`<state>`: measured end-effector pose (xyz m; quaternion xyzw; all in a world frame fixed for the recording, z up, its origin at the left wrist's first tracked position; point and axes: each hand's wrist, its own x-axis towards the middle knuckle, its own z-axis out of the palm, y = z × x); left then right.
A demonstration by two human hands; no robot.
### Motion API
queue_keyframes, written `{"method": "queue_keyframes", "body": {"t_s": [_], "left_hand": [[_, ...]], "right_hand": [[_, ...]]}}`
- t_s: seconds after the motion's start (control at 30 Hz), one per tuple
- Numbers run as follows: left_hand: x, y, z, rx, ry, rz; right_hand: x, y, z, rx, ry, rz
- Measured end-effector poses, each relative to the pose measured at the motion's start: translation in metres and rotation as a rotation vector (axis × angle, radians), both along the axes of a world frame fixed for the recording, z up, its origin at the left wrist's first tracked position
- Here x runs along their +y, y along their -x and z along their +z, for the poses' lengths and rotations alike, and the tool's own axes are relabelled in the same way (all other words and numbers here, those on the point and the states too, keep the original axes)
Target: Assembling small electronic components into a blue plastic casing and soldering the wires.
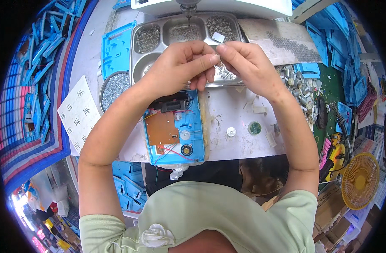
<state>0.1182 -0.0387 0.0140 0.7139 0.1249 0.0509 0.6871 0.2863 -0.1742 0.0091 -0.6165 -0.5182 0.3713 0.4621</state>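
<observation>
Both my hands meet over a steel compartment tray (133,63). My left hand (180,67) is closed, its thumb and forefinger pinched together. Close beside it, the fingertips of my right hand (249,63) are pinched too. Whatever small piece they hold is too hidden to name. Below the fingertips, small silvery metal parts (226,75) show in a tray compartment. Nearer to me lies a blue plastic casing (193,145), face up, with a brown circuit board (161,128), a small round speaker (187,149) and thin wires in it.
A powered driver (188,8) points down above the tray. At left are a bowl of screws (115,90), a marked paper sheet (79,113) and a blue panel (117,50). Loose metal parts (298,88) lie in a heap at right, beyond a white disc (231,131) and a green disc (255,127).
</observation>
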Motion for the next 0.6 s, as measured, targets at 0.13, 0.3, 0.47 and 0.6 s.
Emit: {"method": "queue_keyframes", "body": {"t_s": [0.13, 0.3, 0.47, 0.6], "left_hand": [[0.007, 0.004, 0.001, 0.105, 0.325, -0.003], [0.018, 0.005, -0.005, 0.167, 0.689, -0.097], [0.020, 0.008, -0.007, 0.130, 0.608, -0.078], [0.011, 0.008, -0.017, -0.074, -0.221, -0.002]], "right_hand": [[0.001, 0.005, 0.000, -0.079, -0.103, -0.002], [0.003, 0.006, -0.012, -0.418, -0.429, -0.037], [0.001, 0.020, -0.004, -0.195, -0.319, -0.167], [0.009, 0.006, 0.003, 0.156, 0.166, -0.052]]}}
